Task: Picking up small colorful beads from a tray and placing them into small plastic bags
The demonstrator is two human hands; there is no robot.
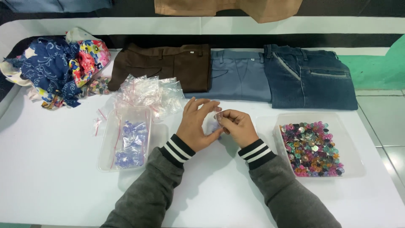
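A small clear bag [215,125] is pinched between both hands above the white table [59,185].

The left hand [196,124] is curled round it with fingers half open, while the right hand [236,126] is closed on its top edge, perhaps to seal it; its contents cannot be made out. Filled bags are kept in the left tray [124,137], and mixed coloured buttons in the right tray [314,145].

Trousers: brown pair [162,65], grey-blue pair [238,74] and dark denim pair [310,76], folded side by side along the far edge of the white bench [50,185].
Cloth: crumpled floral heap [57,67], far left.
Floor: pale tiles [386,122], right.
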